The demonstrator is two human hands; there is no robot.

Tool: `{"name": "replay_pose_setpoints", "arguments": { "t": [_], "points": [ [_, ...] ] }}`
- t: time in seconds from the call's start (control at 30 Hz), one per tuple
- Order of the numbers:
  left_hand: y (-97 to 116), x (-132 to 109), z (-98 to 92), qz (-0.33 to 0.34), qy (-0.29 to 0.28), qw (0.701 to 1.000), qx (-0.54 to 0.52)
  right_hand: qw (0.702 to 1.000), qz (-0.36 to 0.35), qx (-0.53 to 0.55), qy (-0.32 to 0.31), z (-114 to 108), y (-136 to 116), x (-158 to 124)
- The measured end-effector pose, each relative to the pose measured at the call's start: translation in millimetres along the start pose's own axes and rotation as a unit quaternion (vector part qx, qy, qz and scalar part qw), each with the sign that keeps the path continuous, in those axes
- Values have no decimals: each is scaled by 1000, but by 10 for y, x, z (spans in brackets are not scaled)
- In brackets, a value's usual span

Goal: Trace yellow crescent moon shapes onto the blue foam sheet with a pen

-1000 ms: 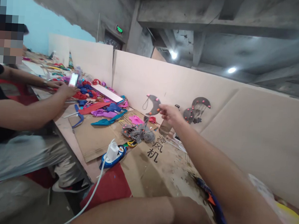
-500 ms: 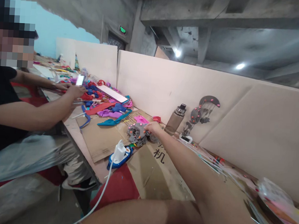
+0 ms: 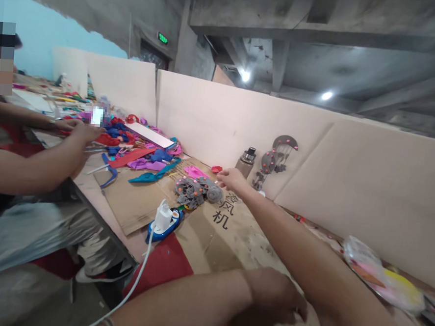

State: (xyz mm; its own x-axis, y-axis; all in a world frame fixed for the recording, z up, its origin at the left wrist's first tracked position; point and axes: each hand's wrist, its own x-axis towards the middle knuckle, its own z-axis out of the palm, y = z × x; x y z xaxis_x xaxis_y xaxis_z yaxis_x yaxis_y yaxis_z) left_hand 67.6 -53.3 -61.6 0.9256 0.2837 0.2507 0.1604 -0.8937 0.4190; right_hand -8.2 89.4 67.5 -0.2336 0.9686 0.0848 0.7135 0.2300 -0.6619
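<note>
My right hand [image 3: 234,180] reaches out over the cardboard, its fingertips pinched together beside the grey fabric craft piece [image 3: 191,191] dotted with pink and orange beads. A small pale bit shows at the fingertips, too small to name. My left hand [image 3: 278,293] hovers low in front, under my right forearm, its fingers curled. Whatever those fingers hold is hidden or too small to make out. A grey rolled fabric flower [image 3: 214,194] lies at the right end of the craft piece, just below my right hand.
Cardboard [image 3: 134,202] covers the table. A blue power strip [image 3: 165,224] with a white charger and cable stands in front. Behind are a bottle [image 3: 245,163] and a hanging grey moon ornament [image 3: 279,154] against the partition [image 3: 205,115]. A co-worker's hands [image 3: 79,131] are near coloured fabric scraps [image 3: 147,163].
My right hand has come off the grey craft piece, which stays on the cardboard. My left hand has come into view at the lower middle. The view has shifted slightly right.
</note>
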Motion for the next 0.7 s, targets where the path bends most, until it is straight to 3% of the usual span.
{"name": "replay_pose_setpoints", "arguments": {
  "t": [0.1,0.17,0.23,0.3,0.4,0.5,0.57,0.63,0.7],
  "points": [
    [-12,-61,-126,-28,-6,999,38,998,-29,37,49,-354,106,-502],
    [-38,-130,-210,-55,51,997,19,987,-75,101,105,-572,191,-914],
    [-96,-204,-283,-70,145,987,-11,966,-111,168,164,-731,301,-1352],
    [-196,-262,-351,-95,185,978,-19,943,-142,202,224,-792,452,-1770],
    [-395,-299,-450,-145,244,959,-25,935,-150,176,270,-676,764,-2267],
    [-551,-310,-516,-207,299,931,-21,947,-139,141,253,-414,1105,-2554],
    [-584,-325,-522,-240,312,919,-16,970,-162,78,166,-266,1281,-2644],
    [-566,-345,-497,-263,318,911,-5,980,-163,17,113,-200,1388,-2674],
    [-529,-366,-458,-280,316,907,8,983,-148,-14,105,-218,1439,-2666]
  ]
}}
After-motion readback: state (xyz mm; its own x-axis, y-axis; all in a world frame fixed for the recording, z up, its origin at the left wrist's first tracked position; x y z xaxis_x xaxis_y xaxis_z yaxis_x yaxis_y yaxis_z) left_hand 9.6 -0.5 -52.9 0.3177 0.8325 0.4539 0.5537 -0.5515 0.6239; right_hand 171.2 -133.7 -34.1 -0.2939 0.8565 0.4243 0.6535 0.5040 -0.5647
